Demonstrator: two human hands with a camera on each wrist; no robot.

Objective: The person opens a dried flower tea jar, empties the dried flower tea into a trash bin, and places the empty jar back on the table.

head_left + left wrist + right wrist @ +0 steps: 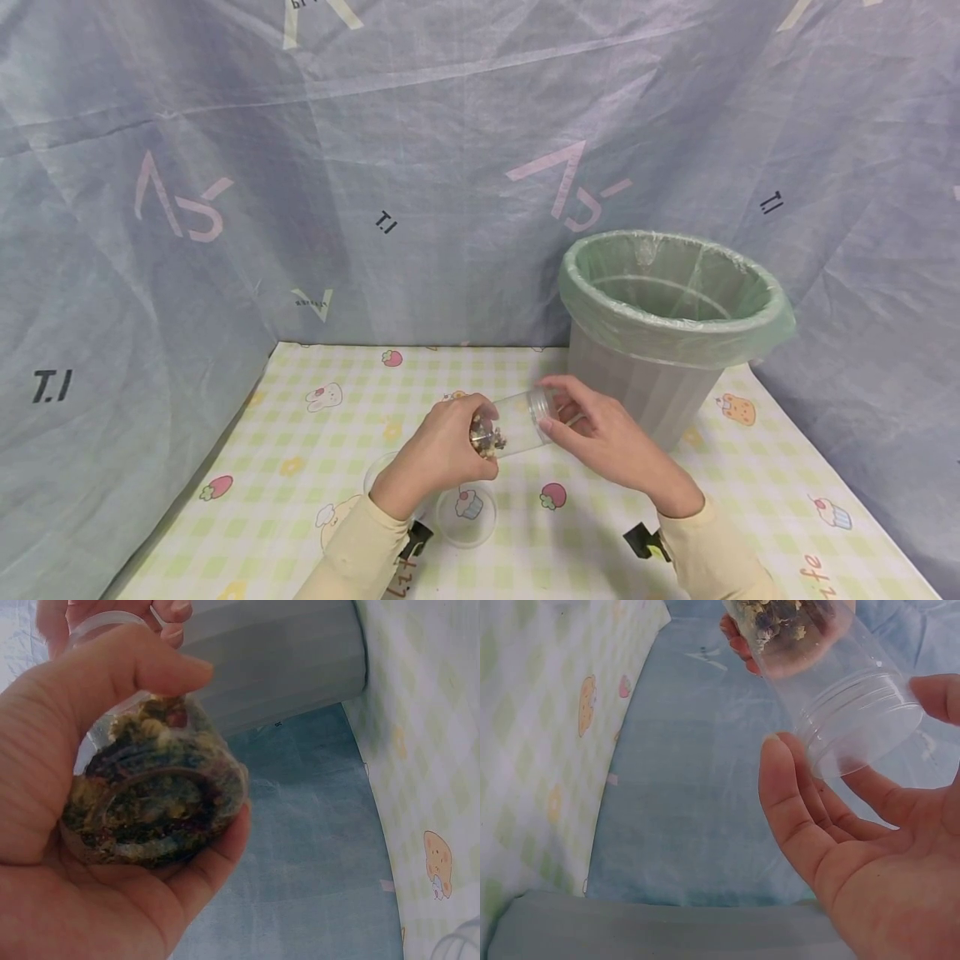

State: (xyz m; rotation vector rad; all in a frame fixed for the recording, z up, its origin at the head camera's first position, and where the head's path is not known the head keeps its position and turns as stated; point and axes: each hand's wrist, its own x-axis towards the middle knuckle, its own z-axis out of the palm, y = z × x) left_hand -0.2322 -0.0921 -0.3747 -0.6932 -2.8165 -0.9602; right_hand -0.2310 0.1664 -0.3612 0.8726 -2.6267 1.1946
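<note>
My left hand (453,446) grips the base end of a clear plastic jar (516,423), which is tilted on its side above the table. Dried flowers and leaves (157,787) fill the base end, seen up close in the left wrist view. At the threaded mouth, my right hand (596,429) holds the rim between thumb and fingers; in the right wrist view the mouth (866,742) faces that palm. On the table below the hands lies a clear round lid (467,515). Another clear round item (378,471) is partly hidden behind my left wrist.
A grey bin (637,383) with a green liner bag (675,333) stands at the back right, just beyond my right hand. A checked cloth (337,433) with printed pictures covers the table. Grey-blue fabric (450,208) hangs around the back and sides.
</note>
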